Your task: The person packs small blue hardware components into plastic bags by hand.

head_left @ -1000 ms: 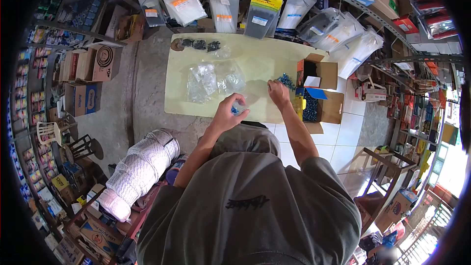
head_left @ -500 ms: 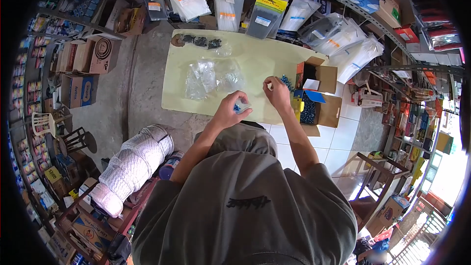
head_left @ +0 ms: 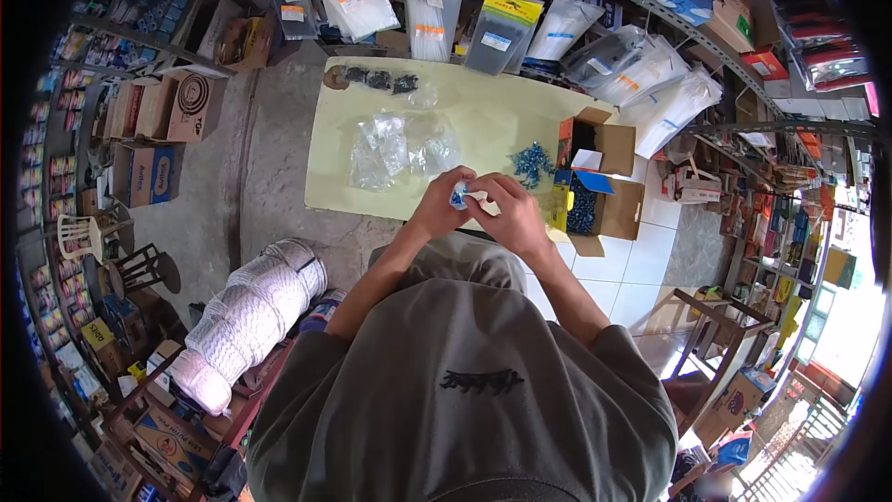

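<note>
1. Lying far left on the pale yellow table point(head_left: 327, 177): a row of dark-filled packets point(head_left: 378, 81), side by side.
2. Clear plastic bags point(head_left: 381, 151), left of centre on the table; flat, apparently unfilled, overlapping, beyond the hands.
3. Left hand point(head_left: 439, 207), near side, at the table's near edge. Fingers curled, closed around a small bag; supporting role.
4. Small clear bag point(head_left: 458, 195), between the two hands, blue content showing through. Step in hand, as judged: two-handed work at this bag, right fingers at its upper part. Next move, as judged, calls for a steady left hold, bag kept upright, and fine fingertip work without spilling the contents.
5. Right hand point(head_left: 511, 212), just right of the bag. Thumb and forefinger brought close together at the bag; whether they pinch film, a blue piece or nothing, cannot tell.
6. Loose blue pieces point(head_left: 532, 165), one scattered heap on the table, far side of the right hand, not touched by it.
7. Far carton point(head_left: 615, 149), right end, flaps open, dark inside.
8. Near carton point(head_left: 621, 209), just nearer, flaps open, dark bluish pieces inside.
</note>
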`<state>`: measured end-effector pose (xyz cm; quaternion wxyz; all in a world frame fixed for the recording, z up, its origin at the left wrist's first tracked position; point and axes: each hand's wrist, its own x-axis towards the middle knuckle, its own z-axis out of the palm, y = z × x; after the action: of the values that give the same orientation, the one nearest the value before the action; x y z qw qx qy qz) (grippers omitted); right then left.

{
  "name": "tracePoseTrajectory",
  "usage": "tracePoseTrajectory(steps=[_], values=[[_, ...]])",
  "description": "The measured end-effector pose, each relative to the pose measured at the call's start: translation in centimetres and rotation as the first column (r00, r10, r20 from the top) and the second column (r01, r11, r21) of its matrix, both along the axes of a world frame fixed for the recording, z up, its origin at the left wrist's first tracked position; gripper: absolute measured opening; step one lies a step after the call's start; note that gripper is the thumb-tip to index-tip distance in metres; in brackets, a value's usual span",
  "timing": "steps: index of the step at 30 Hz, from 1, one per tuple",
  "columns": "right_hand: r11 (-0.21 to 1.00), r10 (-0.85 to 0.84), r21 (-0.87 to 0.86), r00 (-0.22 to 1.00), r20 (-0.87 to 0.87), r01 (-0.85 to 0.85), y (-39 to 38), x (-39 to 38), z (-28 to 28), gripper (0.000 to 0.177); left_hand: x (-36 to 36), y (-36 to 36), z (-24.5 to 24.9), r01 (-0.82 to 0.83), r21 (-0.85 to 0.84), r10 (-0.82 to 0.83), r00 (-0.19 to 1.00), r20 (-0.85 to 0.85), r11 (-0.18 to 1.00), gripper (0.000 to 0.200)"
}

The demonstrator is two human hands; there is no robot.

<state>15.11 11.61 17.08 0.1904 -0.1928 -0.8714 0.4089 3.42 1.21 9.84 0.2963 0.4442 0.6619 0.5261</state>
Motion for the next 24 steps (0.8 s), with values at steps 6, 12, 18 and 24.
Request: tracePoseTrajectory(steps=[6, 12, 18, 24], values=[[0.988, -0.124, -0.074, 0.987, 0.103, 0.132, 0.3, 0.6, 0.2, 0.017, 0.4, 0.1, -0.1, 0.008, -0.044, -0.006, 0.999, 0.034, 0.999, 0.036], [0.872, -0.151, -0.424, 0.959, 0.239, 0.243, 0.8, 2.0, -4.5, 0.018, 0.8, 0.2, -0.8, 0.086, -0.068, -0.086, 0.996, -0.003, 0.994, 0.041], [0.913, -0.168, -0.334, 0.962, 0.214, 0.233, 0.9, 2.1, -9.3, 0.019, 0.7, 0.1, -2.9, 0.154, -0.086, -0.156, 0.988, -0.013, 0.984, 0.045], [0.969, -0.097, -0.182, 0.936, 0.339, 0.166, 0.5, 2.2, -13.1, 0.02, 0.5, -1.3, -8.2, 0.14, -0.239, -0.17, 0.979, -0.11, 0.961, 0.041]])
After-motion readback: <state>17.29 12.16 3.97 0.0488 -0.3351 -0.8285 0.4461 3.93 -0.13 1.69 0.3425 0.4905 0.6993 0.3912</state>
